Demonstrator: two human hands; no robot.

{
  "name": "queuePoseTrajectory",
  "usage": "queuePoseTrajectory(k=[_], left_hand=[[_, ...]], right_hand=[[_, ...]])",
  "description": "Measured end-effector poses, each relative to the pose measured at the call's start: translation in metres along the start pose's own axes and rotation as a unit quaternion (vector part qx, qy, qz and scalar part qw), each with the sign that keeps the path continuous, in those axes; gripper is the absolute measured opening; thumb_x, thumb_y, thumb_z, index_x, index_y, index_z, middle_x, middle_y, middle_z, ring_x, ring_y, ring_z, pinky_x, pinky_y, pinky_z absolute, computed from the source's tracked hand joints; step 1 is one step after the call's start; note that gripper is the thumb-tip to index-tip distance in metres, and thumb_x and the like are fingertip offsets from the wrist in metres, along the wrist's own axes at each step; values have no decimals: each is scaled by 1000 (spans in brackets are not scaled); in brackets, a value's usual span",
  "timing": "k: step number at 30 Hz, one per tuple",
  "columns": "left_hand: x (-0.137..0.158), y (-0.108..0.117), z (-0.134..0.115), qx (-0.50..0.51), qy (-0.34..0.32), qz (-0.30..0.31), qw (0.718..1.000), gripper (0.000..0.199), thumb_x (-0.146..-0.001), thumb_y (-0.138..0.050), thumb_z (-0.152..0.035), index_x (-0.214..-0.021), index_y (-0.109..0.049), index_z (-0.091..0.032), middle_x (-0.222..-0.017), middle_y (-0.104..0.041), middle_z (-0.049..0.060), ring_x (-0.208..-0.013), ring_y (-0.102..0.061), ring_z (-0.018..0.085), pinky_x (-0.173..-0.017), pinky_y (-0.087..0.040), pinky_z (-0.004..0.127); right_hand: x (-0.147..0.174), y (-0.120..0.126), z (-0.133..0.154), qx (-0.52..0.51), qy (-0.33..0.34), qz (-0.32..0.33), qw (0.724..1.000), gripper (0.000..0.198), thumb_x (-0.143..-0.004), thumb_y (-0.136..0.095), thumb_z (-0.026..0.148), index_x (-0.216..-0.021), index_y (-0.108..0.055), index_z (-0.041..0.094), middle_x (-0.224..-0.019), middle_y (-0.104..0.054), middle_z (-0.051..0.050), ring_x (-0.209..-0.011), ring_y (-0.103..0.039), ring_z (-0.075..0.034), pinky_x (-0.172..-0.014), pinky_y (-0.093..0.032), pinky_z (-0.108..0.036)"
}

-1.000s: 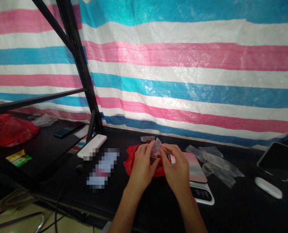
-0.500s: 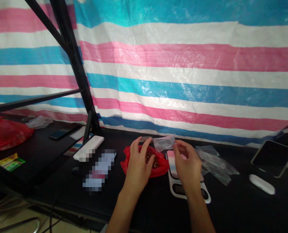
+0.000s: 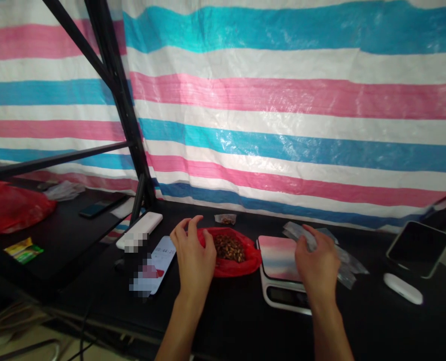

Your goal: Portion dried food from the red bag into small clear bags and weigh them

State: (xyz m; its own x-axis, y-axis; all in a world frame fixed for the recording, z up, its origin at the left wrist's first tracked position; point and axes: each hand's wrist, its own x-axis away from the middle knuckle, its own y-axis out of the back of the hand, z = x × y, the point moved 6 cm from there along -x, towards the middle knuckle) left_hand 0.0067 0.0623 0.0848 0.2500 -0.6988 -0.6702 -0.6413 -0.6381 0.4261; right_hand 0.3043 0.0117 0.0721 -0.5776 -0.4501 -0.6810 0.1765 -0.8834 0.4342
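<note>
My left hand (image 3: 194, 255) is at the left edge of the red plastic bag (image 3: 251, 268), its fingers apart and holding nothing. Small brown, grain-like pieces (image 3: 229, 249) fill the open bag. My right hand (image 3: 318, 258) pinches a small clear plastic bag (image 3: 298, 232) over the right side of a white kitchen scale (image 3: 268, 297). The scale's glossy top reflects pink, white and blue, and my hand covers part of its right side. More clear bags (image 3: 348, 265) lie just right of that hand. Behind the red bag rests a small clear packet (image 3: 226, 219) with brown contents.
Left of my left hand lie a lit phone (image 3: 164, 265) and a white oblong device (image 3: 142, 229). A dark-screened device (image 3: 418, 248) and a white case (image 3: 402, 289) are at right. A black metal frame (image 3: 123, 110) rises at left before a striped sheet (image 3: 283, 95).
My right hand has moved right with the clear bag, from above the scale's left side. My left hand has shifted left off the brown pieces, uncovering them.
</note>
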Motion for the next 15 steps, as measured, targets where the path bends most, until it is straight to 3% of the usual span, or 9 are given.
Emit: queuePoseTrajectory(k=[2, 5, 9, 12, 15], left_hand=[[0, -1, 4, 1, 8, -7, 1000, 30, -92, -51, -16, -120, -63, -16, -114, -51, 14, -115, -50, 33, -101, -47, 54], [2, -5, 8, -1, 9, -8, 1000, 30, -92, -49, -14, -118, -63, -15, -113, -51, 15, -114, -50, 33, -99, -47, 54], [3, -8, 10, 10, 5, -15, 1000, 27, -92, -48, -12, -114, -64, -16, -112, -54, 14, -109, -53, 31, -96, -49, 52], [2, -8, 9, 10, 5, -20, 1000, 26, -92, -48, -12, -112, -64, -16, -112, -55, 14, -108, -54, 31, -94, -50, 49], [0, -6, 8, 27, 10, -22, 999, 24, -92, -48, -13, -109, -65, -17, -111, -57, 13, -109, -56, 30, -93, -49, 46]], right_hand=[[1, -14, 21, -59, 43, 29, 997, 38, -85, -48, 31, -106, -74, 12, -106, -72, -19, -101, -66, -33, -94, -49, -49], [6, -52, 60, -110, 121, 133, 977, 32, -91, -49, 31, -102, -75, 17, -105, -74, -14, -103, -66, -29, -98, -48, -49], [17, -118, 100, -34, 190, 294, 936, 29, -95, -54, 36, -88, -79, 23, -121, -73, -11, -131, -52, -37, -108, -34, -64], [20, -158, 108, 2, 191, 387, 902, 25, -92, -61, 37, -85, -80, 22, -119, -74, -13, -138, -46, -40, -112, -24, -71], [18, -167, 105, 0, 184, 393, 901, 23, -93, -60, 34, -90, -80, 24, -110, -78, -11, -135, -50, -37, -112, -23, -71]])
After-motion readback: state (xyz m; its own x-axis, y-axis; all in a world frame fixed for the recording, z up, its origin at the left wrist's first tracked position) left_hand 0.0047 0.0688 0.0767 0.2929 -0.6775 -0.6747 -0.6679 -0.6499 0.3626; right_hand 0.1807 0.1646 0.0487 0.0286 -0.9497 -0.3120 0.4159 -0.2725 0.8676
